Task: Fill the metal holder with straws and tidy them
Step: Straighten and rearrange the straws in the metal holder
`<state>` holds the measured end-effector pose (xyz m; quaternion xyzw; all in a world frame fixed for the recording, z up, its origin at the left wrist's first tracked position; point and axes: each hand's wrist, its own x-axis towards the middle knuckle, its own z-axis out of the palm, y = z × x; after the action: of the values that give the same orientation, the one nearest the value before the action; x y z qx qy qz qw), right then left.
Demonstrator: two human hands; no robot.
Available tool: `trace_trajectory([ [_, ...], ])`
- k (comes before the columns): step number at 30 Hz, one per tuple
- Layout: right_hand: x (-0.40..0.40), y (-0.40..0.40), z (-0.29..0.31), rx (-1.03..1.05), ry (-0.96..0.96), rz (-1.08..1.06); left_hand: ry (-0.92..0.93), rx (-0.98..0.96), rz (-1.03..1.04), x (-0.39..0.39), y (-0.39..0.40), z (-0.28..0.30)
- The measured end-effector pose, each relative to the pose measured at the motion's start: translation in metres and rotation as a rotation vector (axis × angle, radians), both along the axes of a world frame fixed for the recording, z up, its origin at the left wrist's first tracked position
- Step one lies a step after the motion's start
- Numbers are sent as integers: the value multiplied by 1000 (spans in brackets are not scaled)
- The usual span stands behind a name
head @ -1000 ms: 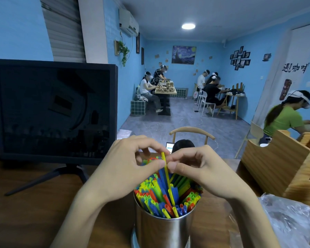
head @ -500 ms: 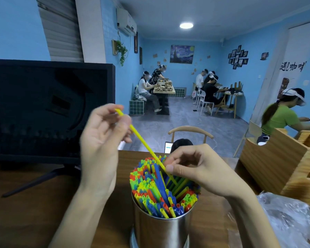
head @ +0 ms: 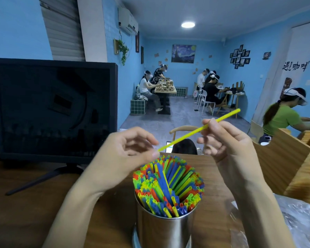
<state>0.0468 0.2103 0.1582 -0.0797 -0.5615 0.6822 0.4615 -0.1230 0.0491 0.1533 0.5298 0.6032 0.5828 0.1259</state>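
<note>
- The right hand pinches a yellow straw near its upper end, slanting it above the metal holder, probably to aim it in.
- The left hand grasps nothing, its fingers loosely curled, with the straw's lower tip just beside its fingertips, likely to guide it.
- The holder stands on the wooden table, packed with coloured straws leaning unevenly; tidying remains.

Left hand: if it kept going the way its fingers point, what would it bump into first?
Probably the yellow straw, whose near end sits just past the left hand fingertips. Beyond that comes the right hand; depth is hard to judge.
</note>
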Motion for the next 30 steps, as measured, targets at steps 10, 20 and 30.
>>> trace_trajectory([
  [10,-12,-3,-12,306,-74,-230,269,-301,18,9,-7,2],
  [20,-18,-3,-26,749,-444,-108,334,-80,199,14,1,-1],
  [30,-18,-7,-25,842,-579,-111,606,-19,310,12,9,-11],
])
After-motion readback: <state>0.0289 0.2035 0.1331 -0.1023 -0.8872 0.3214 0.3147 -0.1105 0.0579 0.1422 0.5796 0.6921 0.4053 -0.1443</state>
